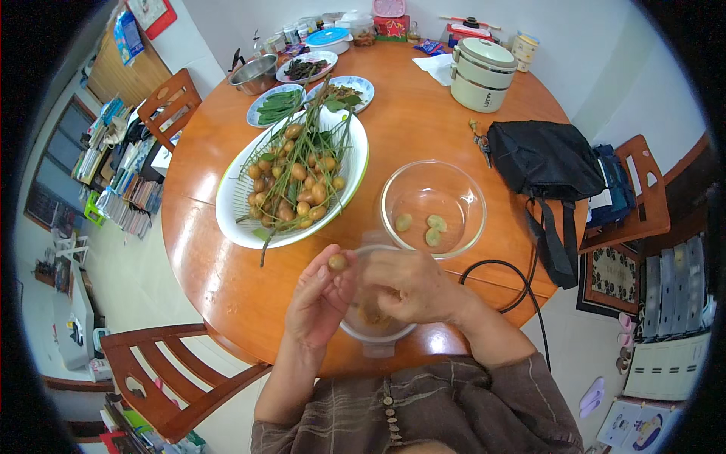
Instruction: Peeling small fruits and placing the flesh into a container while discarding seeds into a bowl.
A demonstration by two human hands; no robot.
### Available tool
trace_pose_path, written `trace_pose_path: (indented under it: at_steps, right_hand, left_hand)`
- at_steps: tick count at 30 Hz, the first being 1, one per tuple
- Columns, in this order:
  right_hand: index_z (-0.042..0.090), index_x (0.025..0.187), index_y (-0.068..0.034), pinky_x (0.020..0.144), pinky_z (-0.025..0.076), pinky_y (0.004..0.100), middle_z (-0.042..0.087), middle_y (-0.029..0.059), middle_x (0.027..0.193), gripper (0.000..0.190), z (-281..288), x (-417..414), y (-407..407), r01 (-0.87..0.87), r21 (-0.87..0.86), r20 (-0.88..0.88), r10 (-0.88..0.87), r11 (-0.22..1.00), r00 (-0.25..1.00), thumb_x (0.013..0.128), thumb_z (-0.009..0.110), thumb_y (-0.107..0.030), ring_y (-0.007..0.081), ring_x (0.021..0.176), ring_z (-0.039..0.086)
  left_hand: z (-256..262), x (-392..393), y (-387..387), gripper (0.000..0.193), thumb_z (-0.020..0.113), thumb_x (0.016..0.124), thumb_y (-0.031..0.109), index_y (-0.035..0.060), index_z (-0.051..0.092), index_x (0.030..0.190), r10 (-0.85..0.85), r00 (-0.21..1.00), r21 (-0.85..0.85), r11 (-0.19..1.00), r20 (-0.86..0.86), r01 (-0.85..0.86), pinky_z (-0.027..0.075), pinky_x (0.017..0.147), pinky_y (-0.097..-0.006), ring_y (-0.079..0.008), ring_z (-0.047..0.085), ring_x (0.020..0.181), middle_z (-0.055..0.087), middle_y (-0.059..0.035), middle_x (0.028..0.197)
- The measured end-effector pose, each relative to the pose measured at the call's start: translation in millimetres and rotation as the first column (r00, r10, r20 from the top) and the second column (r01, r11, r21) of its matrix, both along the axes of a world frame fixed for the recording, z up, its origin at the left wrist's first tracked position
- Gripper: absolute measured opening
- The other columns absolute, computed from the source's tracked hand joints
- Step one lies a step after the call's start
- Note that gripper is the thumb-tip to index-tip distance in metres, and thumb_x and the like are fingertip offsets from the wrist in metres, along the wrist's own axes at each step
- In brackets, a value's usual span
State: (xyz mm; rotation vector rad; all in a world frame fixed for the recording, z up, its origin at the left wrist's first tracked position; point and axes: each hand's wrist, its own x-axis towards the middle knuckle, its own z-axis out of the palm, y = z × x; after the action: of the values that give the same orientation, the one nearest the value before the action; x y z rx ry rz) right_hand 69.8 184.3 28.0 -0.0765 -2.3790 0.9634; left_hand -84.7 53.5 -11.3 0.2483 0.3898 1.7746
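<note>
My left hand (pixel 320 301) grips a small round brown fruit (pixel 338 262) between its thumb and fingers. Just right of it my right hand (pixel 411 286) has its fingers curled over a translucent plastic container (pixel 377 339); whether they hold anything is hidden. Brownish peel-like scraps (pixel 371 315) lie inside that container. Behind my right hand stands a clear glass bowl (pixel 482 210) with several pale green peeled fruits (pixel 433 236) on its bottom. A white oval basket (pixel 227 210) at the back left is heaped with brown fruits (pixel 299 171) on green stems.
Plates of green vegetables (pixel 279 108) and dark food (pixel 305 68) stand behind the basket beside a steel pan (pixel 255 75). At the right are a black bag (pixel 544 159), a black cable (pixel 499 263) and a lidded food carrier (pixel 482 76). A wooden chair (pixel 187 397) stands at the near left.
</note>
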Motion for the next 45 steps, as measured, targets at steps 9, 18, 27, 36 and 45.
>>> trace_pose_path:
  at_steps: [9,18,27,36,45]
  right_hand:
    - [0.06,0.081,-0.005,0.065,0.049,0.0396,0.059,0.0106,0.081,0.007,5.3,-1.9,-5.2,0.059,-0.14,-0.029,-0.064,0.988,0.998,0.078,0.066,-0.007,0.0307,0.075,0.061]
    - [0.063,0.089,-0.004,0.065,0.049,0.038,0.06,0.0105,0.081,0.015,1.1,-4.8,-3.1,0.166,-0.049,-0.257,-0.173,0.985,0.951,0.075,0.068,-0.006,0.0282,0.074,0.061]
    - [0.063,0.087,-0.005,0.065,0.048,0.0413,0.06,0.0093,0.08,0.016,-7.7,-6.4,-2.4,0.227,0.033,-0.288,-0.208,0.973,0.935,0.072,0.069,-0.009,0.0295,0.074,0.061]
    - [0.061,0.082,-0.006,0.063,0.048,0.0415,0.058,0.0099,0.078,0.017,-9.5,-11.3,0.8,0.26,0.05,-0.343,-0.228,0.964,0.911,0.067,0.069,-0.007,0.0296,0.072,0.06]
    - [0.057,0.071,-0.002,0.057,0.044,0.0319,0.055,0.0089,0.067,0.004,-9.6,-6.8,-5.6,0.035,-0.436,-0.109,-0.091,0.899,0.99,0.071,0.06,0.001,0.0203,0.064,0.056]
  left_hand:
    - [5.9,6.4,-1.7,0.038,0.07,0.087,0.008,0.0037,0.056,0.122,0.069,0.972,-0.114,0.989,-0.222,-0.096,0.053,0.086,-0.0264,-0.0171,0.062,0.1,0.061,-0.0113,0.117]
    - [13.8,16.1,-1.2,0.029,0.067,0.085,-0.004,0.0001,0.062,0.114,0.157,0.802,-0.107,0.958,-0.576,-0.265,0.055,0.08,-0.0286,-0.0134,0.062,0.091,0.063,-0.0064,0.109]
    - [17.8,17.5,2.4,0.023,0.064,0.083,-0.009,-0.003,0.065,0.106,0.205,0.639,-0.007,0.95,-0.742,-0.313,0.055,0.078,-0.0264,-0.0118,0.059,0.094,0.054,-0.0056,0.112]
    - [21.0,15.3,7.7,0.022,0.066,0.084,-0.008,-0.0027,0.065,0.105,0.172,0.573,0.013,0.963,-0.801,-0.271,0.048,0.085,-0.0254,-0.0121,0.059,0.097,0.058,-0.0057,0.111]
    - [11.1,4.2,-3.5,0.026,0.073,0.085,0.011,0.005,0.061,0.107,-0.164,0.89,-0.184,0.979,-0.426,0.093,0.052,0.081,-0.0306,-0.0155,0.062,0.091,0.064,-0.0041,0.098]
